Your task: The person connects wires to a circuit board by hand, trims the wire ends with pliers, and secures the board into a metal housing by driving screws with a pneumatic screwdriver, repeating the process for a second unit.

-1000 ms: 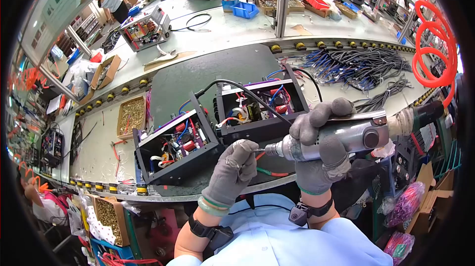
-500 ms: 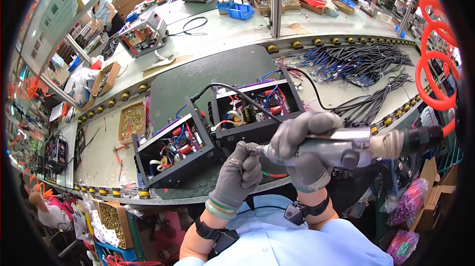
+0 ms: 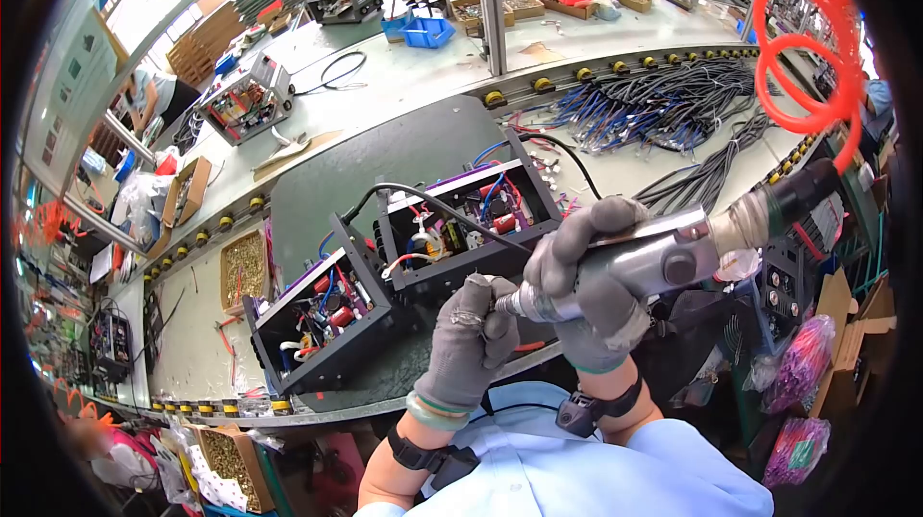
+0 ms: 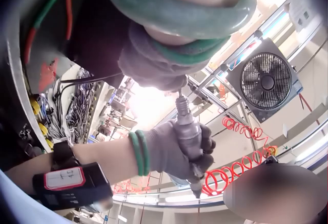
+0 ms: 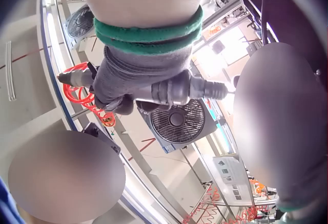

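My gloved right hand (image 3: 588,272) grips a silver pneumatic screwdriver (image 3: 678,250) around its body, its nose pointing left. My gloved left hand (image 3: 469,339) has its thumb and fingers curled at the driver's tip, pinching the bit (image 4: 180,92); I cannot tell whether a screw is also between the fingertips. Just beyond the left hand stand two black open-topped chassis: a nearer one (image 3: 370,325) and a farther one (image 3: 519,240), both filled with wired boards. A black cable (image 3: 433,198) arches over them. In the right wrist view the screwdriver (image 5: 171,91) lies across the palm.
The chassis rest on a dark green board (image 3: 317,195) on the bench. A box of small brass-coloured parts (image 3: 244,267) sits to the left. Bundled grey cables (image 3: 663,104) lie at the back right. A red coiled air hose (image 3: 808,46) hangs at the right, leading to the driver.
Both hands have stayed together at the driver's tip, the left fingers closing further over the bit. The driver shifted slightly and the head view turned a little right.
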The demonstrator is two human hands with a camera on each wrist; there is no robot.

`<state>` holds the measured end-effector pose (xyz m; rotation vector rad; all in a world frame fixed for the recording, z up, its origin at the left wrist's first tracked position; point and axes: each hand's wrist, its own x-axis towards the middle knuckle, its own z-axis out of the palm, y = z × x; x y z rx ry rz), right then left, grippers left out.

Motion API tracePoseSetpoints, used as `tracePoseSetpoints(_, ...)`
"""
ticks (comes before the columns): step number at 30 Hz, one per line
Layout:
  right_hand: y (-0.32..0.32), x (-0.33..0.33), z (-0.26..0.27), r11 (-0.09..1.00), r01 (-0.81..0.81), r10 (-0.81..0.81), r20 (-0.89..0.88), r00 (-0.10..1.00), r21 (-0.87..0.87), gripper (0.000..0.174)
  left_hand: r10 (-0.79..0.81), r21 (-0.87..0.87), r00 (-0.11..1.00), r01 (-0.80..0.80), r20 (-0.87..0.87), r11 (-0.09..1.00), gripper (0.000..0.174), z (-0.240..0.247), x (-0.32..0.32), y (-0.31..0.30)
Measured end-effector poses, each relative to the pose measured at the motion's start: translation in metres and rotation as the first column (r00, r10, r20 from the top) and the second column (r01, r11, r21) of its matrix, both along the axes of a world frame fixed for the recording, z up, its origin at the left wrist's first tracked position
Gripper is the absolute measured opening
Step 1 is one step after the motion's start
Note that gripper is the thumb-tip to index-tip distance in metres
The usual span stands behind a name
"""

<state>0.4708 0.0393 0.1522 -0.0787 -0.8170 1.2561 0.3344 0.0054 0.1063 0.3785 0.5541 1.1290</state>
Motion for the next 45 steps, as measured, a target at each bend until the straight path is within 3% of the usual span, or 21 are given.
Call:
tracePoseSetpoints(3, -0.003, -0.001, -0.003, 0.984, 0.171, -0.172, -0.021, 0.985, -0.042, 0.056, 0.041, -0.011, 0.998, -0.041, 0.043, 0.999, 0.042, 0.003, 0.009, 0.008)
tracePoseSetpoints(5, -0.004, 0.004, -0.003, 0.981, 0.185, -0.186, -0.006, 0.983, -0.049, 0.055, 0.126, -0.081, 0.970, -0.145, -0.209, 0.986, 0.041, 0.005, 0.012, 0.010)
tracePoseSetpoints(7, -0.002, 0.017, -0.006, 0.994, 0.067, -0.066, -0.013, 0.998, 0.081, 0.058, 0.141, -0.113, 0.980, -0.157, -0.141, 0.981, 0.040, -0.005, 0.012, 0.015)
tracePoseSetpoints(9, 0.003, 0.025, -0.010, 0.992, 0.064, -0.063, -0.016, 0.998, 0.111, 0.057, 0.083, -0.151, 0.988, -0.063, 0.129, 0.987, 0.039, -0.009, 0.012, 0.018)
tracePoseSetpoints(11, 0.008, 0.030, -0.015, 0.983, -0.034, 0.043, -0.045, 0.998, 0.181, 0.058, 0.075, -0.140, 0.987, -0.055, 0.142, 0.989, 0.038, -0.009, 0.016, 0.018)
tracePoseSetpoints(18, 0.009, 0.021, -0.022, 0.969, 0.046, -0.035, -0.050, 0.998, 0.242, 0.044, 0.069, -0.192, 0.976, -0.029, 0.208, 0.981, 0.035, -0.006, 0.014, 0.016)
tracePoseSetpoints(20, 0.007, 0.018, -0.019, 0.965, 0.165, -0.166, -0.011, 0.986, 0.204, 0.041, 0.072, -0.211, 0.966, -0.019, 0.249, 0.977, 0.035, -0.005, 0.012, 0.016)
tracePoseSetpoints(22, 0.007, 0.023, -0.015, 0.975, 0.072, -0.069, -0.022, 0.997, 0.210, 0.040, 0.073, -0.232, 0.955, -0.004, 0.289, 0.973, 0.035, -0.005, 0.011, 0.016)
tracePoseSetpoints(24, 0.008, 0.023, -0.016, 0.977, -0.017, 0.024, -0.031, 0.999, 0.214, 0.042, 0.092, -0.211, 0.962, -0.037, 0.256, 0.977, 0.034, -0.003, 0.012, 0.015)
tracePoseSetpoints(28, 0.009, 0.016, -0.018, 0.964, 0.129, -0.118, -0.060, 0.991, 0.233, 0.047, 0.087, -0.124, 0.967, -0.059, 0.240, 0.991, 0.034, -0.015, 0.009, 0.014)
tracePoseSetpoints(30, 0.004, 0.009, -0.013, 0.965, 0.163, -0.152, -0.065, 0.986, 0.207, 0.048, 0.192, 0.025, 0.978, -0.195, 0.086, 0.980, 0.035, -0.023, 0.013, 0.012)
tracePoseSetpoints(32, 0.000, 0.000, -0.003, 0.917, 0.398, -0.398, -0.001, 0.917, 0.024, 0.054, 0.220, 0.013, 0.970, -0.223, 0.102, 0.975, 0.038, -0.027, 0.020, 0.011)
tracePoseSetpoints(34, 0.000, 0.002, -0.003, 0.925, 0.381, -0.381, -0.018, 0.925, 0.008, 0.052, 0.244, -0.001, 0.963, -0.246, 0.117, 0.969, 0.041, -0.024, 0.022, 0.010)
tracePoseSetpoints(36, 0.001, 0.006, -0.001, 0.922, 0.385, -0.386, -0.021, 0.922, -0.037, 0.051, 0.129, 0.189, 0.970, -0.090, -0.204, 0.978, 0.048, -0.011, 0.018, 0.011)
tracePoseSetpoints(39, 0.013, 0.032, 0.003, 0.945, 0.307, -0.304, -0.041, 0.952, 0.114, 0.050, -0.121, 0.099, 0.941, 0.159, -0.315, 0.982, 0.055, -0.003, -0.007, 0.022)
tracePoseSetpoints(40, 0.007, 0.039, 0.013, 0.922, 0.384, -0.383, -0.017, 0.923, 0.049, 0.052, 0.177, 0.375, 0.742, 0.106, -0.646, 0.921, 0.049, 0.000, -0.010, 0.031)
tracePoseSetpoints(41, 0.008, 0.049, 0.017, 0.916, 0.395, -0.394, -0.029, 0.918, 0.068, 0.053, 0.438, 0.553, 0.475, 0.130, -0.763, 0.823, 0.035, -0.002, -0.010, 0.043)
tracePoseSetpoints(42, 0.007, 0.056, 0.020, 0.900, 0.428, -0.428, -0.023, 0.904, 0.077, 0.054, 0.612, 0.590, 0.095, 0.413, -0.785, 0.694, 0.032, 0.013, -0.016, 0.052)
tracePoseSetpoints(43, 0.006, 0.060, 0.023, 0.883, 0.461, -0.461, -0.017, 0.887, 0.089, 0.054, 0.770, 0.470, -0.243, 0.672, -0.590, 0.572, 0.032, 0.028, -0.021, 0.060)
tracePoseSetpoints(44, 0.006, 0.062, 0.024, 0.890, 0.436, -0.435, -0.038, 0.900, 0.137, 0.054, 0.760, 0.318, -0.365, 0.747, -0.537, 0.583, 0.031, 0.030, -0.021, 0.071)
tracePoseSetpoints(45, 0.008, 0.066, 0.023, 0.902, 0.379, -0.385, -0.012, 0.923, 0.208, 0.055, 0.766, 0.324, -0.364, 0.748, -0.530, 0.579, 0.031, 0.033, -0.018, 0.079)
